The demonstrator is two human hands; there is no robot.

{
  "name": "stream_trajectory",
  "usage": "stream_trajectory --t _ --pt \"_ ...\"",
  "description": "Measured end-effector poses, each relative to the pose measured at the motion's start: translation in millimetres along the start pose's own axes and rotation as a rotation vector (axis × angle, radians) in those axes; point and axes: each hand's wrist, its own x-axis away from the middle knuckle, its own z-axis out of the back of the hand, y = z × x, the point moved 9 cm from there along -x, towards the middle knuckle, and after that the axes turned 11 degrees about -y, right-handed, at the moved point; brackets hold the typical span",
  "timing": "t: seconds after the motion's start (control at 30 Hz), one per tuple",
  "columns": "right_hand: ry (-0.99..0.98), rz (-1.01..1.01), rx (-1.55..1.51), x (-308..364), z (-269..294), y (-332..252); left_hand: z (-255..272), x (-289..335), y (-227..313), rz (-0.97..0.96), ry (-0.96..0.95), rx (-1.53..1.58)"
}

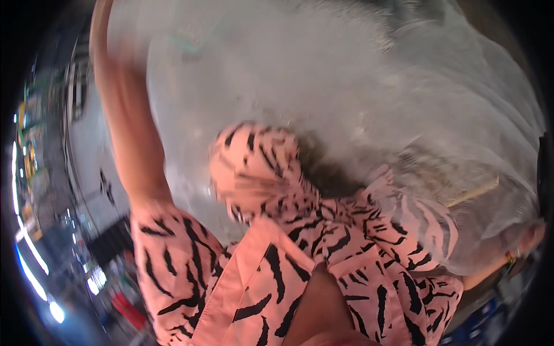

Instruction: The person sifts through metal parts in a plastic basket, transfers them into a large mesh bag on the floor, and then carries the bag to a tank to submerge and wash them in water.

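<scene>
My left arm (133,132) stretches up along the left side, and its hand runs out past the upper edge. Off to the far right, my right hand (530,237) is small and blurred beside a thin, translucent plastic sheet (490,86). A coloured bracelet (512,258) circles its wrist. Whether those fingers grip the sheet cannot be made out. My bent knee (248,161) shows in pink cloth with black stripes, and a bare foot (381,176) pokes out near the sheet.
Under or beside the sheet lies a thin pale-yellow strip (474,191). A dark patch (329,170) sits by my knee. Leftward, the room shows bright lights (34,254) and a red object (128,310). Something blue (482,320) is at lower right.
</scene>
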Motion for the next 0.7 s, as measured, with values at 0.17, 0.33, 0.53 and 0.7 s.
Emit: stream_trajectory --t 0.17,0.33,0.53,0.7 --pt "0.009 -0.006 -0.082 -23 0 -29 -105 -66 99 -0.104 -0.166 -0.161" --pt "-0.2 0.029 -0.211 -84 -103 -73 -153 -113 139 -0.176 -0.219 -0.134" --pt "-0.24 0.012 -0.15 -139 -146 -67 -130 -100 179 -0.307 -0.273 -0.3" --pt "-0.083 0.171 0.396 -97 -91 -68 22 -63 33 -0.368 0.04 -0.446"
